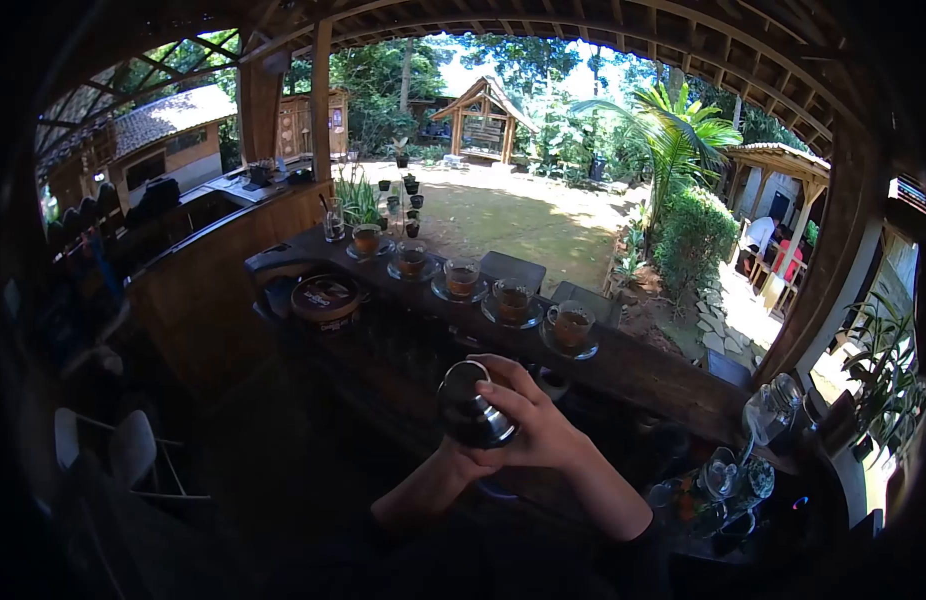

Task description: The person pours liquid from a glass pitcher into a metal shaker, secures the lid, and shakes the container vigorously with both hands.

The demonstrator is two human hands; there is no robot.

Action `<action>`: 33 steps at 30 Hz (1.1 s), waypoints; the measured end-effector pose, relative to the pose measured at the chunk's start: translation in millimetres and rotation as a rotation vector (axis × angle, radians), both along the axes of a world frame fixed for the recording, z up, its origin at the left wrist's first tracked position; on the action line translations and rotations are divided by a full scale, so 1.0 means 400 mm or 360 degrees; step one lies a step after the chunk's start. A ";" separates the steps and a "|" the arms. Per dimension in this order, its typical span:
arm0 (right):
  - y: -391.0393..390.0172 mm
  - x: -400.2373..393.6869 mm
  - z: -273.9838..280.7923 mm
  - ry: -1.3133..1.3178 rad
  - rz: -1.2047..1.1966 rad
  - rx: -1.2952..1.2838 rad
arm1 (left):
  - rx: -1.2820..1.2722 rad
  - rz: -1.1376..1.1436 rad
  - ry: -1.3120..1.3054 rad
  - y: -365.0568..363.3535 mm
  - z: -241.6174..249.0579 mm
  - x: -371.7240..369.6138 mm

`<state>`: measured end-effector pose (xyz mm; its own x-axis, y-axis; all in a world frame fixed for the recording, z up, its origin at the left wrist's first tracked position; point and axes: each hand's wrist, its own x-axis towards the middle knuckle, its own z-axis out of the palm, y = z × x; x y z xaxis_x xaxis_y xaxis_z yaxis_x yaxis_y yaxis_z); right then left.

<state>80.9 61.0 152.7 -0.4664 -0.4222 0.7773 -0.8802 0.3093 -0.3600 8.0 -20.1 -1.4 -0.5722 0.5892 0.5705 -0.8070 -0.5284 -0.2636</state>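
Note:
In front of my body, both hands hold a shiny metal cocktail shaker [463, 408], tilted with its rounded end up and toward the left. My right hand [543, 425] wraps its right side, fingers reaching over the metal. From below, my left hand [461, 468] grips the lower part; most of its fingers are hidden. Beyond the hands, several glass cups [511, 298] of brownish drink stand on glass saucers in a row along the dark wooden counter [643, 375].
A round brown tub [325, 300] sits left of the cups, with a clear glass [333, 222] at the counter's far end. On the right are a glass jar [773, 408] and several glasses [721, 478]. White chairs [133, 447] stand lower left; people [768, 240] sit outside.

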 end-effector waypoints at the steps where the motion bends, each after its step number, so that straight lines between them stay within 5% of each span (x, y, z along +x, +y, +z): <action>1: 0.002 0.011 0.009 0.0120 0.0086 0.0050 | -0.0049 -0.0042 0.0075 -0.027 0.093 0.049; 4: -0.031 0.098 0.106 0.0826 0.0279 0.0452 | -0.1006 0.0048 0.0259 -0.117 0.258 0.101; 6: -0.071 0.184 0.117 0.0882 0.0352 0.0554 | -0.0610 0.0187 0.0937 -0.099 0.262 0.052; 8: -0.060 0.195 0.114 0.0678 0.0364 0.0517 | -0.0484 0.0317 0.1050 -0.087 0.271 0.056; 11: -0.012 0.066 0.067 0.0629 0.0257 0.0358 | -0.0807 0.0128 0.0725 -0.063 0.177 0.021; 14: 0.024 -0.039 0.025 -0.0168 -0.0044 -0.0066 | -0.0281 -0.0382 0.0263 -0.042 0.075 0.006; 15: 0.011 -0.039 0.021 -0.0171 -0.0051 -0.0096 | -0.0432 -0.0300 0.0260 -0.051 0.073 -0.009; 19: -0.102 0.027 0.117 0.0898 0.0127 0.0461 | -0.0996 0.0166 0.0509 -0.125 0.243 -0.022; 20: -0.139 0.055 0.113 0.1061 0.0134 0.0425 | -0.0864 0.0108 0.0741 -0.155 0.275 -0.036; 22: -0.154 0.054 0.108 0.1057 0.0239 0.0461 | -0.0633 0.0410 0.1124 -0.177 0.291 -0.071; 24: -0.146 -0.023 0.089 0.1017 0.0326 0.0353 | -0.0920 0.0279 0.0839 -0.196 0.263 -0.123; 25: -0.125 -0.095 0.074 0.0896 0.0381 0.0342 | -0.0130 -0.0078 0.0334 -0.178 0.283 -0.056; 28: -0.113 -0.247 0.010 0.0213 -0.0076 -0.0005 | -0.0835 0.0335 0.0417 -0.188 0.156 -0.222; 29: -0.128 -0.255 0.014 0.0286 0.0026 0.0011 | -0.0313 0.0007 0.0359 -0.190 0.145 -0.238; 31: -0.192 -0.238 0.071 0.0648 0.0204 0.0268 | -0.0538 -0.0144 0.0335 -0.255 0.222 -0.248; 32: -0.231 -0.213 0.093 0.0906 0.0279 0.0484 | -0.1296 0.0059 0.0327 -0.320 0.236 -0.265; 33: -0.275 -0.168 0.105 0.0939 0.0321 0.0487 | -0.0961 0.0253 0.0693 -0.328 0.261 -0.276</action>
<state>13.5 -49.1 194.9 0.1081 -0.6969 0.7089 -0.9529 0.1306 0.2737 -102.3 -151.3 103.1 -0.4732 0.8000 0.3689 -0.6740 -0.5984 0.4332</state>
